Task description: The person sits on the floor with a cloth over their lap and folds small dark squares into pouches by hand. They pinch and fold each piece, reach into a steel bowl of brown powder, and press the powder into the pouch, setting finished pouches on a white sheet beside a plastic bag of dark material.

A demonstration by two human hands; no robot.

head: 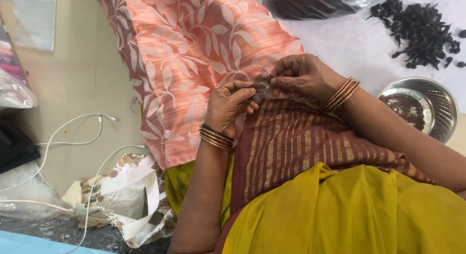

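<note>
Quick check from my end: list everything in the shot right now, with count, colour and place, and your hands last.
fabric piece: one, brown, small, pinched between both hands
leaf-print cloth: one, peach and brown, spread at centre
striped cloth: one, maroon with gold lines, on the lap
yellow garment: one, mustard, bottom right
steel bowl: one, silver, dark grainy contents, right edge
black pieces: a pile, on white sheet, top right
plastic bag: one, clear, dark contents, top
cables: two, white, on the floor at left
cloth bag: one, white patterned, bottom left
bangles: several, gold, on both wrists
left hand: holds fabric piece
right hand: holds fabric piece
</note>
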